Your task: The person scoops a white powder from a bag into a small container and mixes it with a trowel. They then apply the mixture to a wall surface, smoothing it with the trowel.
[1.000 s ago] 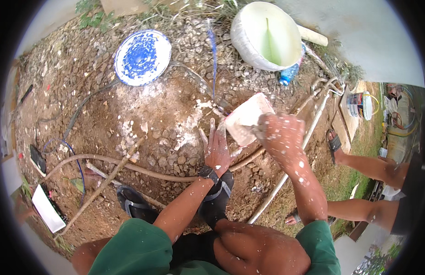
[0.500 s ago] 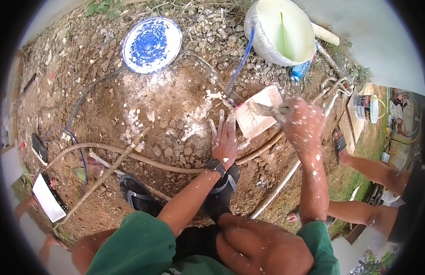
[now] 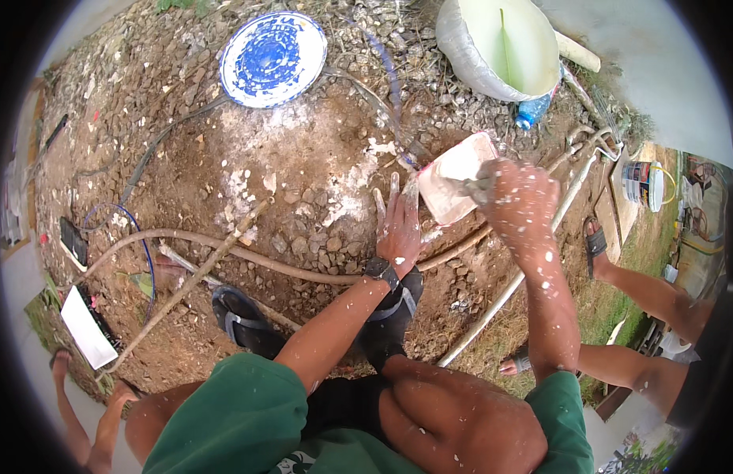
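Observation:
Just ahead of me on the dirt sits a shallow, pinkish-white rectangular tray (image 3: 448, 204) holding whitish paste. My right hand (image 3: 518, 197), spattered with white, is closed round a flat, paste-coated tool (image 3: 475, 188) that reaches over the tray. Motion blur hides what kind of tool it is. My left hand (image 3: 400, 229), with a dark watch on its wrist, has its fingers stretched out beside the tray's left edge. White smears cover those fingers, and nothing is in them. I cannot tell whether the fingertips touch the tray.
A large pale bucket (image 3: 453, 47) stands far right, beside a blue bottle (image 3: 532, 112). The blue-and-white round lid (image 3: 273, 59) lies far left. A brown hose (image 3: 303, 274), sticks and a white pipe (image 3: 489, 312) cross the stony ground. Another person's legs (image 3: 643, 292) are at right.
The tool has shifted toward the tray's near right part, with my right hand still round it. My left hand keeps its place by the tray. The whole view has shifted slightly.

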Motion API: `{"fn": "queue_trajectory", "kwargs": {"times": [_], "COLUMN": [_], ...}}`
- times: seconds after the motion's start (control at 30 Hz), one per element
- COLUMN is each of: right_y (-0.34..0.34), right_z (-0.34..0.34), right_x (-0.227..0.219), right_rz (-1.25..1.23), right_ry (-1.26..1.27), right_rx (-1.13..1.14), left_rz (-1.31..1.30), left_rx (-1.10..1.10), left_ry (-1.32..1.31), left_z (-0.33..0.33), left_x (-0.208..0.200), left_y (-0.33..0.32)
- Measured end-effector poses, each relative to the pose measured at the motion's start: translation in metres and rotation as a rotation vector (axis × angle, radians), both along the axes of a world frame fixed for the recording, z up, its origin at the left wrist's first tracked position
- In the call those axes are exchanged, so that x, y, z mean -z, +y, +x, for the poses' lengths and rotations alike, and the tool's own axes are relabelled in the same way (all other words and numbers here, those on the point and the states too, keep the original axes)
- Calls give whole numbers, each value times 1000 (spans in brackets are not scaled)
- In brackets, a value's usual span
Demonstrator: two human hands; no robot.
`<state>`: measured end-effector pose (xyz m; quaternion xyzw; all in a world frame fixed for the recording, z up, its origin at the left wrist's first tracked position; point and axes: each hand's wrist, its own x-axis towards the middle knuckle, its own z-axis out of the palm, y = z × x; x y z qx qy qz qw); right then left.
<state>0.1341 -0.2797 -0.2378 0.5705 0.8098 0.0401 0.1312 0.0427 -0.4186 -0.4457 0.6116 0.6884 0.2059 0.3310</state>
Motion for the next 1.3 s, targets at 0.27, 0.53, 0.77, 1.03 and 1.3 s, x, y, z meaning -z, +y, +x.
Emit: {"fn": "queue_trajectory", "kwargs": {"times": [0.27,0.53,0.77,1.03,1.3], "right_y": [-5,-6,5,-4,-3], "right_z": [-2,8,1,1,25], "right_x": [-2,-6,4,-2,8], "right_rz": [-89,11,-61,-43,-31], "right_ry": [-8,30,-37,-64,224], "right_rx": [61,95,-39,-97,-82], "left_rz": [-21,-162,-88,-61,-35], "left_rx": [20,77,43,-15,-29], "left_ry": [-23,-53,-140,-140,-115], "left_z": [-4,-5,-5,-2,-3], "left_x": [-12,-7,-2,-1,0], "left_y": [1,5,3,2,1]}}
